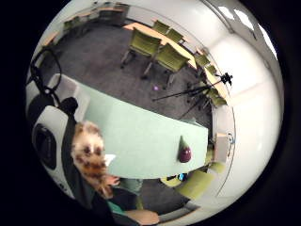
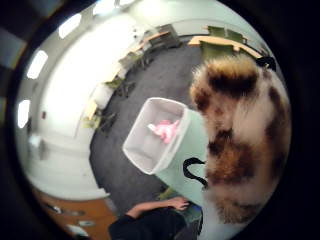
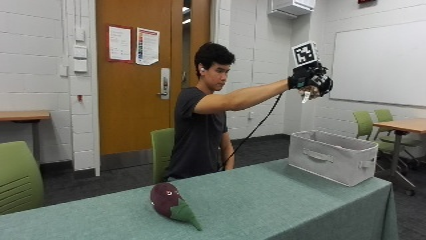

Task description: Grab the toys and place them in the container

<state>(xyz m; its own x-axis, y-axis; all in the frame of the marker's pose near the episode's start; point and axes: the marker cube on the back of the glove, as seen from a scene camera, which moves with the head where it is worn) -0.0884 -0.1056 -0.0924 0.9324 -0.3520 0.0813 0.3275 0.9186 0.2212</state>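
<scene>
My gloved right hand [image 3: 311,80] is raised at arm's length, high above the grey fabric container [image 3: 333,156] at the table's right end. Its fingers curl round a furry brown-and-white spotted plush toy [image 2: 240,135], which fills much of the thumb side palm view; the same toy [image 1: 89,155] shows close in the little finger side view. The container [image 2: 139,150] lies below the palm with a pink toy [image 2: 165,130] inside. A purple eggplant plush with a green tip [image 3: 172,202] lies on the green tablecloth [image 3: 266,200] near the table's left part, also seen as the eggplant [image 1: 185,151].
The person sits behind the table, the bare left hand [image 2: 177,202] down by the table's edge. Green chairs [image 3: 20,180] and wooden tables [image 3: 399,125] stand around the room. A tripod [image 1: 207,87] stands on the carpet beyond the table.
</scene>
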